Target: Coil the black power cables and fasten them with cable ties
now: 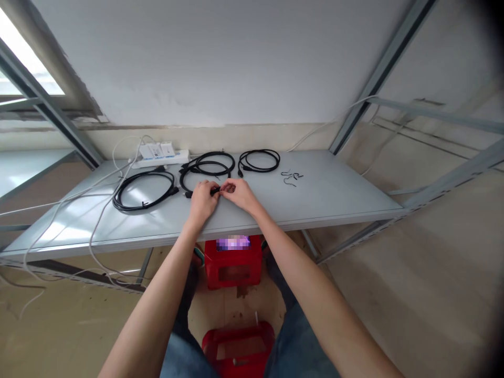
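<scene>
A coiled black cable [181,182] lies on the grey shelf in front of me. My left hand [203,201] is closed on the near side of its loop, and a plug end [188,194] pokes out to the left. Close beside it, my right hand [239,194] pinches its fingertips together at the same bundle; what they hold is too small to make out. Another black coil [214,154] seems to overlap just behind. Separate coiled black cables rest to the left [145,208] and to the right [260,170].
Several short dark ties [291,177] lie loose on the shelf [334,194], right of my hands. A white power strip [161,159] with adapters stands at the back left. White cords [98,220] hang over the front edge. Red stools [233,262] are below.
</scene>
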Available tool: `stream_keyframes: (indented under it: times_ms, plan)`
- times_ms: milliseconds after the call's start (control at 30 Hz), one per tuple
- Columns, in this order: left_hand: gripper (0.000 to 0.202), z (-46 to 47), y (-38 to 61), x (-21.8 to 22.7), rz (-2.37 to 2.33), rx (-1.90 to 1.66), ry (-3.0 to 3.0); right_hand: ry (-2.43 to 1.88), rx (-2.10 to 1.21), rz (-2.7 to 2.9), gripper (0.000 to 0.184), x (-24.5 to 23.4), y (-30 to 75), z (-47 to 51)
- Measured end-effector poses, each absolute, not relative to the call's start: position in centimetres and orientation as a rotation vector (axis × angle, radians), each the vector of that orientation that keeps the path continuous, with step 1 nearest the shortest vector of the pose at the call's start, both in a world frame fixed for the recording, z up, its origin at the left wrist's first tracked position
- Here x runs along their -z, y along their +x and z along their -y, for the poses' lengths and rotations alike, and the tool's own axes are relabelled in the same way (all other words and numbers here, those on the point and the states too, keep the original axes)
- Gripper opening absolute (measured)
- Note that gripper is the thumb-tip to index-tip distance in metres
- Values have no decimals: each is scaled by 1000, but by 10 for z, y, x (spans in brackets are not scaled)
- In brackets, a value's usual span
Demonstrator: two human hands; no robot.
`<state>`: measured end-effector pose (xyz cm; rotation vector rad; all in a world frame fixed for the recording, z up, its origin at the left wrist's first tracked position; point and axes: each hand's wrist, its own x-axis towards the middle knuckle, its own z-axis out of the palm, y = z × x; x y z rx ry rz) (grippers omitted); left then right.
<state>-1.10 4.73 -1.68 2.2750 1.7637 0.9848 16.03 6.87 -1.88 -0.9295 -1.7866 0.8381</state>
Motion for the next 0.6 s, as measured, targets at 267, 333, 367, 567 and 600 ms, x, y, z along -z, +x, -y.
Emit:
stream_keyframes:
  times_ms: [267, 333, 367, 567, 600]
  plan:
    - [21, -45, -10, 14, -1755, -980, 2259, -923, -786, 1828, 5, 13, 161, -66]
    - [22, -44, -10, 14, -1751, -982, 2254, -941, -771, 1835, 3, 11, 161, -65]
    - [23, -44, -9, 14, -1752, -984, 2251, -943, -764, 1839, 2, 10, 161, -64]
    - [25, -43, -9, 13, -1786, -985, 2232, -910, -745, 1857, 3, 8, 160, -63]
    - [25, -43, -9, 12, -1787, -984, 2233, -904, -745, 1859, 5, 8, 160, -63]
